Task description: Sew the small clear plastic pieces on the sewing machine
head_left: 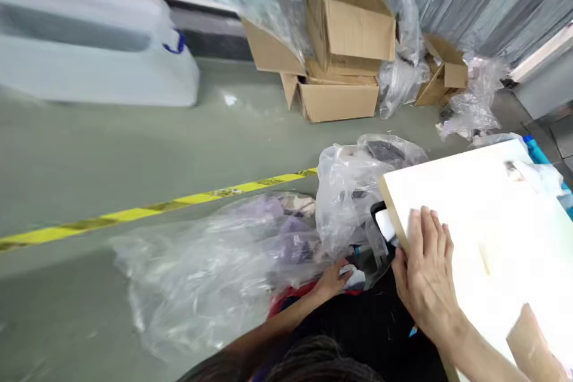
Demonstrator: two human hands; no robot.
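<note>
My right hand (425, 274) lies flat with its fingers stretched out on the near left corner of a white table top (483, 215), holding nothing. My left hand (333, 279) reaches down below the table edge into a heap of clear plastic bags (353, 191). Its fingers are curled at a small white and blue item that I cannot make out. A black object with a white face (382, 224) sits against the table corner, between the two hands. Dark hair (313, 358) and black cloth (371, 322) fill the bottom of the view.
A large crumpled clear bag (201, 274) with purple contents lies on the grey floor. A yellow tape line (156, 208) crosses the floor. Open cardboard boxes (344, 42) and more plastic stand against the back wall. A white container (98, 54) is far left. A tan object (532, 346) rests on the table, bottom right.
</note>
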